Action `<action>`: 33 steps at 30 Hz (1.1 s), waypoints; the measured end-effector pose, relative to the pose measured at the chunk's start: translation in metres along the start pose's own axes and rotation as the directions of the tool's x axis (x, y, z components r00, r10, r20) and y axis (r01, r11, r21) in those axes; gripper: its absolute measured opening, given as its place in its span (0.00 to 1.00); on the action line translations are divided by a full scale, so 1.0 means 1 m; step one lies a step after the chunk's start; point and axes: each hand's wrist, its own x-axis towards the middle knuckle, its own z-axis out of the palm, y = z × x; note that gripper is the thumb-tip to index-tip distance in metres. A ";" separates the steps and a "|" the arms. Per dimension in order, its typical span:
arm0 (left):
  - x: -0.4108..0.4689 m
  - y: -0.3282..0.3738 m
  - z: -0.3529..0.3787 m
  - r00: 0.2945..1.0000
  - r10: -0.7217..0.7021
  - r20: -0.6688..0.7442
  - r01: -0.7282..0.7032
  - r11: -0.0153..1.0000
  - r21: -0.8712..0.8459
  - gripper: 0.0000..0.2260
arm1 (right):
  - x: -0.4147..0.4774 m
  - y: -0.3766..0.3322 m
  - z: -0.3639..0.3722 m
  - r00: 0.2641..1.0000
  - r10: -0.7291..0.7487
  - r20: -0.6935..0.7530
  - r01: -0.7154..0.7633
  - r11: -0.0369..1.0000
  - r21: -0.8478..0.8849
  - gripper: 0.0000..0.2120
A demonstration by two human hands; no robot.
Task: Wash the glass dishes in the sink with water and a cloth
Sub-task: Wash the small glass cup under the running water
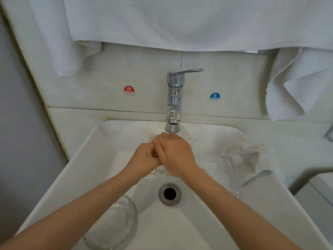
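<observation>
Clear glass is what we have to wash here, and it is hard to pick out against the white sink (pixel 198 231). A round, thick-walled bowl (pixel 111 226) sits at the near left of the basin. A second dish (pixel 228 168) lies at the right, just beside the crumpled cloth (pixel 252 157) draped over the sink's right rim. A small glass rim (pixel 161 169) shows just below our hands, on the far side of the drain (pixel 170 193). Water runs from the tap (pixel 174 98) onto our knuckles. Our right hand (pixel 175 152) lies folded over our left hand (pixel 144 157), both with fingers curled and pressed together under the stream; whether anything is held between them we cannot tell. We judge that no dish is being scrubbed yet. Wet glass like this will be stiff, slippery and quick to chip against the ceramic, and the bowl looks fairly heavy. We would take it by its thick rim, fingers inside and thumb outside, or cup it from beneath, keeping it low over the basin. The cloth is soft and limp, so we can bunch it anywhere.
</observation>
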 end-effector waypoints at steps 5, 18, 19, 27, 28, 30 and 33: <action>0.006 -0.002 -0.007 0.999 -0.023 -0.047 0.006 0.941 -0.338 0.08 | -0.001 0.037 -0.012 0.747 0.575 0.335 -0.615 0.403 0.678 0.16; 0.009 -0.010 -0.005 0.998 -0.050 0.042 0.061 0.941 -0.332 0.08 | -0.007 0.030 -0.003 0.732 0.575 0.365 -0.663 0.478 0.576 0.22; 0.009 -0.011 -0.005 0.997 -0.048 0.053 0.063 0.949 -0.309 0.08 | -0.007 0.026 -0.003 0.790 0.530 0.307 -0.607 0.610 0.509 0.22; 0.008 -0.013 0.001 0.999 -0.039 0.012 0.040 0.944 -0.328 0.10 | -0.002 0.013 -0.001 0.973 0.228 -0.018 -0.212 0.926 0.311 0.25; 0.009 -0.014 0.001 0.999 -0.036 0.005 0.035 0.919 -0.393 0.09 | -0.002 0.019 -0.005 0.925 0.378 0.039 -0.350 0.807 0.476 0.24; 0.011 -0.016 0.001 0.999 -0.048 -0.017 0.032 0.860 -0.510 0.11 | -0.005 0.026 -0.008 0.760 0.567 0.317 -0.600 0.427 0.676 0.25; 0.011 -0.017 0.002 0.997 -0.081 0.004 0.059 0.697 -0.715 0.15 | -0.009 0.023 0.002 0.583 0.514 0.630 -0.694 -0.088 0.714 0.23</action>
